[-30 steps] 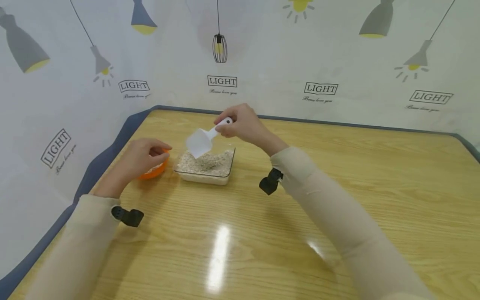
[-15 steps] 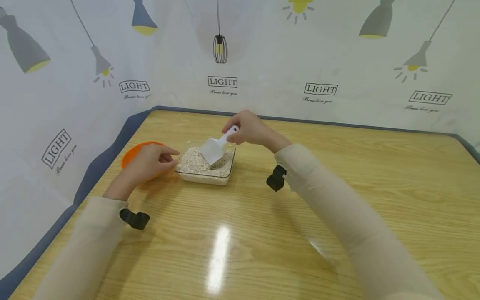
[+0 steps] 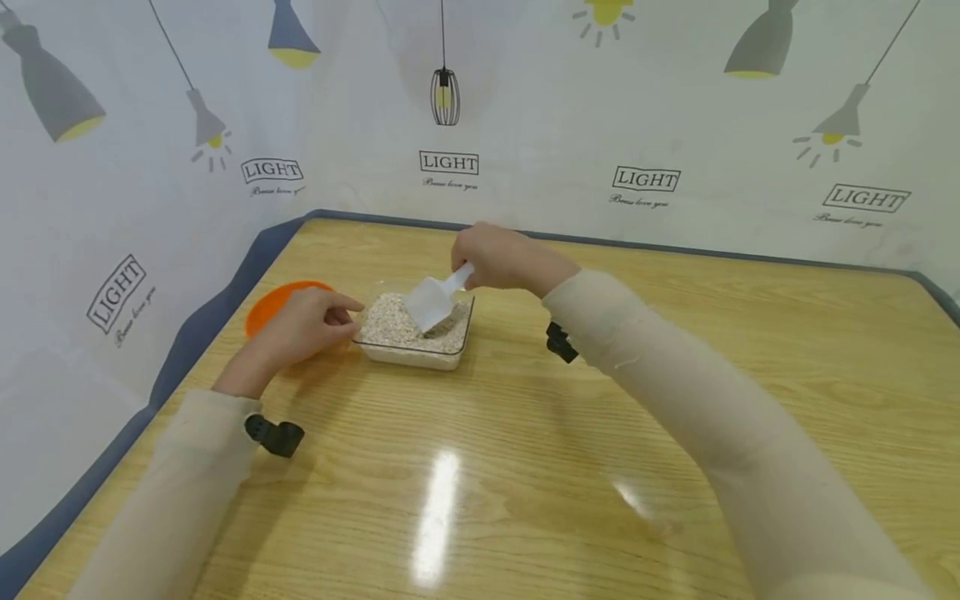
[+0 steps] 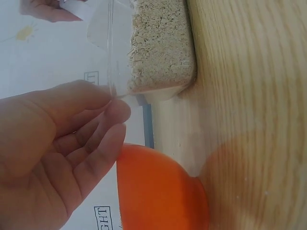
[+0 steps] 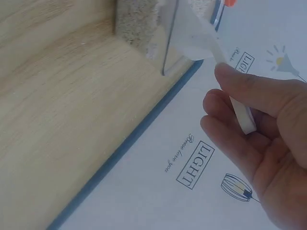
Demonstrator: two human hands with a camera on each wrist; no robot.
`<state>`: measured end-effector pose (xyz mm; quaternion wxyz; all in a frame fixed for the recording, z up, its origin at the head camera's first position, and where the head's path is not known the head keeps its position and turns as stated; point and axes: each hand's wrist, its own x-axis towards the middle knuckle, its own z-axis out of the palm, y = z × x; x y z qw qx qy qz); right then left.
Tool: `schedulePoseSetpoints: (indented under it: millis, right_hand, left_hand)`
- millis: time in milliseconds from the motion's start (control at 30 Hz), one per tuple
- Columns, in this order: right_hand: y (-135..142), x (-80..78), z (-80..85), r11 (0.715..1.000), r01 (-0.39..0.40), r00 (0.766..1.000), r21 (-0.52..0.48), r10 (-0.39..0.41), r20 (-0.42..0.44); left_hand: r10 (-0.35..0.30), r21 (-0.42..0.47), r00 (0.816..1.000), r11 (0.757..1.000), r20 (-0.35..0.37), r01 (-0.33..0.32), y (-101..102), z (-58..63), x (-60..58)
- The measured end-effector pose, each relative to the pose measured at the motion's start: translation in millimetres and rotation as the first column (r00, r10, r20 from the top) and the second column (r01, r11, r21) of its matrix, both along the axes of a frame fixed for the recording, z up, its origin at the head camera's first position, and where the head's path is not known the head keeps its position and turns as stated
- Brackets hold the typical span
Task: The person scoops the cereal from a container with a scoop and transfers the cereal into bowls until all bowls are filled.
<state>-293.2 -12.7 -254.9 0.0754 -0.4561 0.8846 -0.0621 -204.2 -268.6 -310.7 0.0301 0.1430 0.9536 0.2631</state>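
My right hand (image 3: 498, 257) grips the handle of a white scoop (image 3: 431, 304), its blade tilted down into the oats. Rolled oats (image 3: 386, 321) fill a clear rectangular container (image 3: 412, 360). At the container's left rim, the thumb and a fingertip of my left hand (image 4: 62, 139) pinch the edge. An orange bowl (image 3: 273, 308) stands to the container's left, partly hidden behind the left hand; in the left wrist view the bowl (image 4: 158, 191) sits close to the lower fingers. The handle end of the scoop (image 5: 242, 115) lies between the right thumb and curled fingers.
All of this stands on a wood-grain table (image 3: 525, 467), near its far left corner. A pale wall covering (image 3: 540, 108) printed with lamps rises behind and along the left side, with a dark blue border at the table's edge.
The scoop has moved right and down into the oats with the right hand. My left hand has moved from the orange bowl to the container's rim, so more of the bowl shows.
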Motion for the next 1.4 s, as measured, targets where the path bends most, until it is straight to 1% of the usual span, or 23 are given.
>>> schedulePoseSetpoints:
  millis: [200,333,467,567,667,800,933,1033,1233,1400]
  right_hand:
    - [1,-2.5,8.6,0.999,-0.034,0.999,0.008,0.034,-0.028]
    - [-2,0.0,17.0,0.998,-0.014,1.000,0.053,0.016,-0.023]
    - [-10,7.5,25.3,0.991,0.009,0.999,0.134,-0.002,-0.053]
    - [-14,12.3,27.0,0.984,0.024,0.998,0.178,-0.012,-0.068]
    - [-15,13.1,23.0,0.983,0.039,0.998,0.179,-0.031,-0.049]
    - [-10,8.1,12.6,0.990,0.037,0.999,0.133,-0.038,0.001]
    - [-2,1.2,0.3,0.999,-0.004,0.999,0.040,0.003,0.034]
    - [4,-2.0,-9.2,0.999,-0.032,0.999,-0.035,0.034,0.040]
    - [13,-3.9,-25.1,0.982,-0.084,0.996,-0.167,0.089,0.019]
    - [17,-2.9,-31.0,0.965,-0.102,0.993,-0.243,0.112,0.029]
  left_hand:
    - [-0.005,-0.001,1.000,1.000,0.002,0.005,1,0.2,-0.7]
    - [-0.006,0.003,1.000,1.000,0.004,0.006,1,1.2,0.1]
    - [-0.002,0.014,1.000,1.000,0.010,0.002,0,1.8,0.9]
    - [0.001,0.016,1.000,1.000,0.016,-0.001,0,2.1,1.1]
    - [-0.001,0.009,1.000,1.000,0.013,0.001,0,2.3,0.7]
    - [-0.007,0.013,1.000,1.000,0.002,0.007,2,1.8,0.1]
    - [-0.001,0.028,1.000,1.000,0.007,0.001,1,1.4,0.4]
    - [0.002,0.036,1.000,0.999,0.021,-0.003,1,1.2,0.3]
    - [0.005,0.043,0.999,0.999,0.035,-0.007,1,1.0,0.5]
    - [0.003,0.040,0.999,0.999,0.033,-0.005,1,1.4,0.6]
